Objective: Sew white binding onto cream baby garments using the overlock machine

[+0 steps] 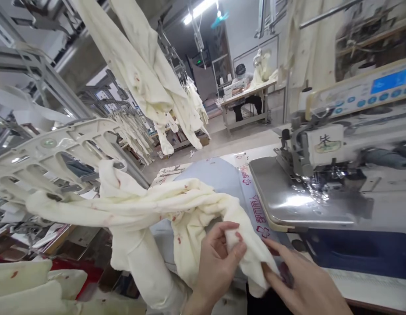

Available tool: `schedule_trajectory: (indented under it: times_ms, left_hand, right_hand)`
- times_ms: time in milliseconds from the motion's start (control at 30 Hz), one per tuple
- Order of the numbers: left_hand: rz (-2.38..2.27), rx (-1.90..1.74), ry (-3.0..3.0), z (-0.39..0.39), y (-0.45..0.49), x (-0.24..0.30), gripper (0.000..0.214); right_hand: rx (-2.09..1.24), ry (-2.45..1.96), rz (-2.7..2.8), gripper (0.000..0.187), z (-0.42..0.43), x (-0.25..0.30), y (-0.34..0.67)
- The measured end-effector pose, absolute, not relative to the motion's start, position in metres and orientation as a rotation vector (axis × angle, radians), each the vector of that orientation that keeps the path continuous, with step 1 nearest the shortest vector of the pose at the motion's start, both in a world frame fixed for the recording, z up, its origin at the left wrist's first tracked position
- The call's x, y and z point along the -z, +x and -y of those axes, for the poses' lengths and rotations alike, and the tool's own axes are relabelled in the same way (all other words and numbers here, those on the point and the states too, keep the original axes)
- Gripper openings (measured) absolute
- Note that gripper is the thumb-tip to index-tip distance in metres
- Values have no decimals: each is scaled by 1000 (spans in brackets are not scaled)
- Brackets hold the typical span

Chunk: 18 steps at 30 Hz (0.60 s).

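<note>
A cream fleece garment (196, 199) with small reddish prints stretches from the white hanger-like frame at left across to my hands. My left hand (219, 262) is closed, pinching a fold of its end between thumb and fingers. On the other side of that end, my right hand (298, 275) grips the edge, with thumb and forefinger on the cloth. A small dark object (286, 274) shows by the right palm; its kind cannot be made out. Part of the garment hangs below my left wrist.
An overlock sewing machine (327, 148) with a blue display stands at right beside its metal plate (288, 201). A white slotted frame (58, 144) fills the left side. More cream garments (146, 87) hang overhead. Farther back, a person sits at a sewing table (245, 94).
</note>
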<state>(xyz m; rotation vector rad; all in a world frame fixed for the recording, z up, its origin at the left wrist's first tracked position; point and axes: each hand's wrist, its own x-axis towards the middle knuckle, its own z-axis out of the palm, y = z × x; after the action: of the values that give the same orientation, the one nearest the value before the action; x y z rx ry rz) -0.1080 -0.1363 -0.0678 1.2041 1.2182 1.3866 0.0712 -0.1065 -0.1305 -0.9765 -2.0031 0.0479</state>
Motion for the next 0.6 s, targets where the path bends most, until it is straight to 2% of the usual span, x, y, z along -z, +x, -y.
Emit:
schedule_trajectory:
  times_ms: [100,233,333,433,500,600]
  left_hand:
    - [-1494,-1301,1427,144,-105,71,40]
    - [-2001,-1183,2276,140,-87,81,56]
    - [-1831,-1258,2817,130,-73,95,40]
    - [-1567,-1473,2634,121,-76,95,42]
    - [-1627,-1434,2290,116,-83,81,34]
    - [-1691,-1256,2086,98,-82,47,23]
  right_hand:
    - [26,-961,1986,24,99,131,77]
    - [132,-929,1960,28,95,114,92]
    - [192,-877,1944,28,94,102,106]
    - [238,-884,1880,30,88,97,125]
    - [100,-957,1814,26,84,96,136]
    - [-592,-1107,1753,26,84,97,144]
